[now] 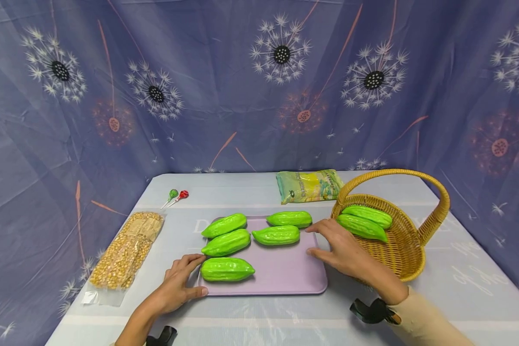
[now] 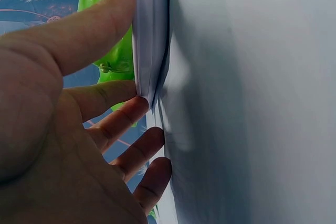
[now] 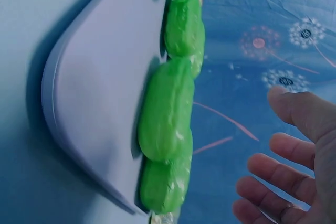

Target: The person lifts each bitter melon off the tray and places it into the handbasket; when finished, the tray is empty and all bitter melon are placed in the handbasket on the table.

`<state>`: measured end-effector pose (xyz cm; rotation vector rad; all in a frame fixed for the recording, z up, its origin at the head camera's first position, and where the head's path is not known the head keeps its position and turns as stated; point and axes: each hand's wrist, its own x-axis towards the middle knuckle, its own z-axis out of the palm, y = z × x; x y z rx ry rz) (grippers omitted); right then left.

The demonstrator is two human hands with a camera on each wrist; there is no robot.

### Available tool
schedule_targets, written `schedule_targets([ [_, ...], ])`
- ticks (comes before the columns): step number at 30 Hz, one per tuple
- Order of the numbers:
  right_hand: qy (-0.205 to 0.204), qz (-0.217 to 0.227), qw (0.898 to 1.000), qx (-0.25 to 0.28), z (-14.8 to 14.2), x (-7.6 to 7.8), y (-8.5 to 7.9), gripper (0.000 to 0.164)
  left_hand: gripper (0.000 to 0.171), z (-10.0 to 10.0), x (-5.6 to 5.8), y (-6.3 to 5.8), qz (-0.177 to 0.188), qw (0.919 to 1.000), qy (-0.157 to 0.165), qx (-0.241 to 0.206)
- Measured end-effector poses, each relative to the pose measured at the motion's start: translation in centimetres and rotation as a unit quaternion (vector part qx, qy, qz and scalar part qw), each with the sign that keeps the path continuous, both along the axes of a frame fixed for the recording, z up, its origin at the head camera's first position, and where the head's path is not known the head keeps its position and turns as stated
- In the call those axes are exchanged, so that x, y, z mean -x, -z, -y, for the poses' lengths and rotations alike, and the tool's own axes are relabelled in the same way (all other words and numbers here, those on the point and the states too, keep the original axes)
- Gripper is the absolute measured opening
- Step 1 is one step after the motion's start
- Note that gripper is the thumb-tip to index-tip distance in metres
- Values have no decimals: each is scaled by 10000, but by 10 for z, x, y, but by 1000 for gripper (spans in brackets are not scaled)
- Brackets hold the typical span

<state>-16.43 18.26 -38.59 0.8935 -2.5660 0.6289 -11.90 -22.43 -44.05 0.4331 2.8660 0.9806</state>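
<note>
A pale purple tray [image 1: 281, 275] bears several glossy green bitter melons, ridged and pointed at one end. Three lie along its left side, the front one [image 1: 227, 269] nearest my left hand [image 1: 179, 283]. That hand touches the tray's left edge, thumb by the front corner and fingers spread along the side. Two more, including one bitter melon [image 1: 277, 235], lie toward the back right. Over the tray's right edge hovers my right hand [image 1: 339, 245], thumb and fingers apart with nothing between them. Just right of it stands a wicker basket [image 1: 404, 245] holding two bitter melons [image 1: 363, 227].
The basket's tall arched handle [image 1: 437, 202] rises above it. Behind the tray lies a green and yellow packet [image 1: 309, 186]. A clear bag of corn kernels [image 1: 125, 252] rests at the left, with a green lollipop [image 1: 173, 193] and a red lollipop [image 1: 183, 194] beyond it.
</note>
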Motion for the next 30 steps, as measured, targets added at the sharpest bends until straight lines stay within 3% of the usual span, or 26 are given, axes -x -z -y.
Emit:
schedule_targets([
  [17,-173,119,9997,-131,42,9,17,45,75,-1,0,-1,40,10000,2,4],
  [30,-778,152,9967,-194,77,-2,29,47,75,-1,0,-2,10,10000,9,-5],
])
